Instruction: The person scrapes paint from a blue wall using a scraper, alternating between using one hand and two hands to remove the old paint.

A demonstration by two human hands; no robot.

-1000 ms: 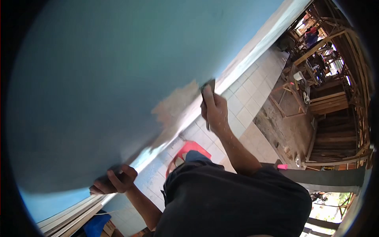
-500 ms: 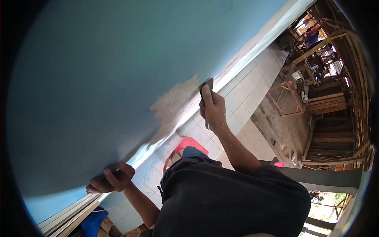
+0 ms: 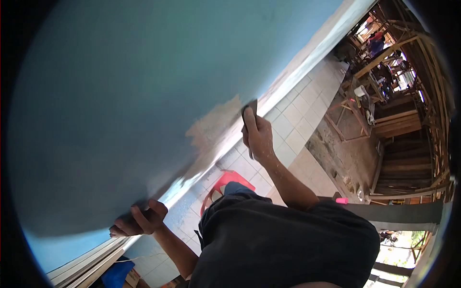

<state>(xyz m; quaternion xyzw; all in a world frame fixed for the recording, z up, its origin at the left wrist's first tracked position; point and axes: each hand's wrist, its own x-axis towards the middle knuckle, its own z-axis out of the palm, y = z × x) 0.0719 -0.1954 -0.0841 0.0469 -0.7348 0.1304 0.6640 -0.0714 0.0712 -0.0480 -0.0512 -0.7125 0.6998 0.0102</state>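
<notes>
A scraper (image 3: pixel 253 104) with a thin flat blade is gripped in my right hand (image 3: pixel 260 137), thumb along its upper part. Its blade meets the blue wall (image 3: pixel 144 77) near the wall's lighter edge. Beside the blade, a beige bare patch (image 3: pixel 213 124) with ragged borders shows in the blue paint. Lower on the left, my left hand (image 3: pixel 141 220) rests against the wall with bent, spread fingers. Dark shadow lies around those fingertips, and I make out no object in them.
A red plastic stool (image 3: pixel 237 179) stands close by my legs on the tiled floor (image 3: pixel 297 113). To the right are a wooden frame table (image 3: pixel 353 117) and stacked planks (image 3: pixel 403 168). A blue bag (image 3: pixel 117 273) lies at lower left. A person (image 3: pixel 377 45) is far off, upper right.
My right hand and the scraper have shifted slightly down along the wall edge. My left hand keeps its pose on the wall; the view has moved a little.
</notes>
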